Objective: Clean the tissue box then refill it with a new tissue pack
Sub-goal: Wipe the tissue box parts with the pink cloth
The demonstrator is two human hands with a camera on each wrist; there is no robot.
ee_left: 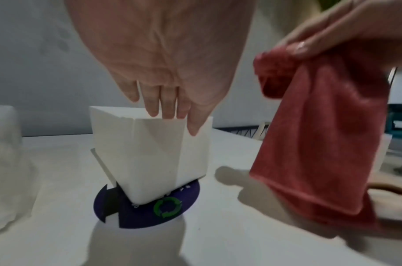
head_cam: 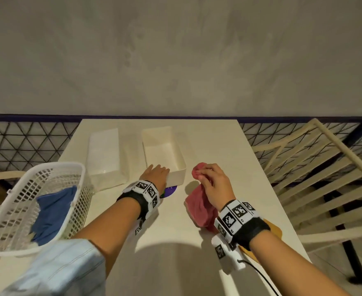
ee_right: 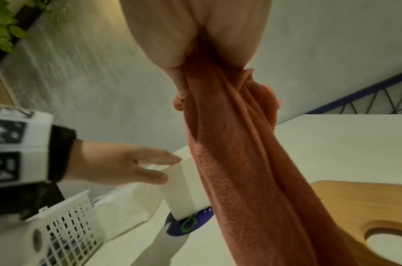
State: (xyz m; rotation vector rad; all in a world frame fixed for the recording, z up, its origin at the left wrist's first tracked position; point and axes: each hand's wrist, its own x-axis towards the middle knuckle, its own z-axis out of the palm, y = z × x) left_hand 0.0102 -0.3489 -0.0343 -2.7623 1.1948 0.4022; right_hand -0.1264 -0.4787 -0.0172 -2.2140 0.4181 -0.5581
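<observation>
The white tissue box (head_cam: 165, 152) stands open and empty at mid table, its near end over a purple round sticker (head_cam: 170, 191). My left hand (head_cam: 157, 175) grips the box's near end wall (ee_left: 154, 158), fingers on the rim and thumb on the outside (ee_right: 158, 169). To the right of the box, my right hand (head_cam: 210, 180) holds a bunched red cloth (head_cam: 199, 208) above the table, and the cloth hangs down (ee_left: 320, 135). A new tissue pack (head_cam: 105, 154) in clear wrap lies left of the box.
A white plastic basket (head_cam: 54, 165) with a blue cloth (head_cam: 52, 212) sits at the table's left edge. A wooden lid (head_cam: 275, 230) with an oval slot (ee_right: 388, 241) lies under my right wrist. A slatted chair (head_cam: 314, 167) stands to the right.
</observation>
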